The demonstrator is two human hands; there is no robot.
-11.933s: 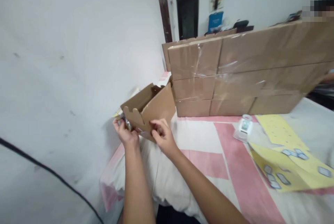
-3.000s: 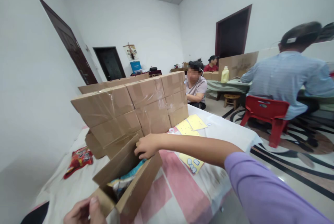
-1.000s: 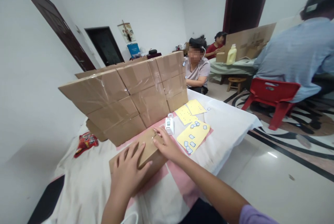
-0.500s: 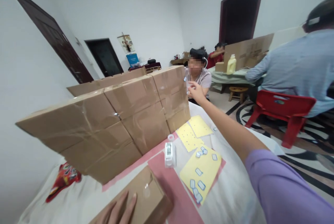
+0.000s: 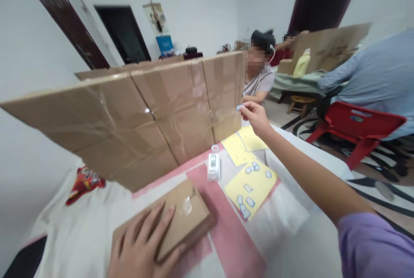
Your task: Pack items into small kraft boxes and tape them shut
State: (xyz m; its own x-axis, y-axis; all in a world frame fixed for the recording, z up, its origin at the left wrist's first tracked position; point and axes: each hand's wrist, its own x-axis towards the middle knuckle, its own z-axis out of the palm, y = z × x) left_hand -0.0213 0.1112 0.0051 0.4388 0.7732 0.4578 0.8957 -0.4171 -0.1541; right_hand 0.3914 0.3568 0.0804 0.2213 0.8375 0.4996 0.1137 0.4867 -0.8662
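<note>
My right hand [image 5: 255,116] reaches out at the right end of the cardboard wall, finger and thumb pinched on a small blue-edged paper slip [image 5: 239,107]. My left hand [image 5: 142,239] lies with spread fingers on top of a flat cardboard box [image 5: 184,219], its thumb along the near side. Several similar slips lie on a yellow sheet [image 5: 234,187] to the right of the box. Between sheet and wall stands a small white device [image 5: 214,168], perhaps a tape dispenser, with a white ring [image 5: 215,148] behind it.
A tall cardboard divider [image 5: 174,109] spans the table. Two dotted yellow sheets [image 5: 234,145] lie near its right end. A red snack packet [image 5: 86,183] is at left. Another person [image 5: 263,79] sits beyond the divider; a second sits by a red chair [image 5: 365,122].
My view has tilted down, bringing more of my left hand and the box into sight. My right hand's fingers, more extended before, are now pinched together on the slip.
</note>
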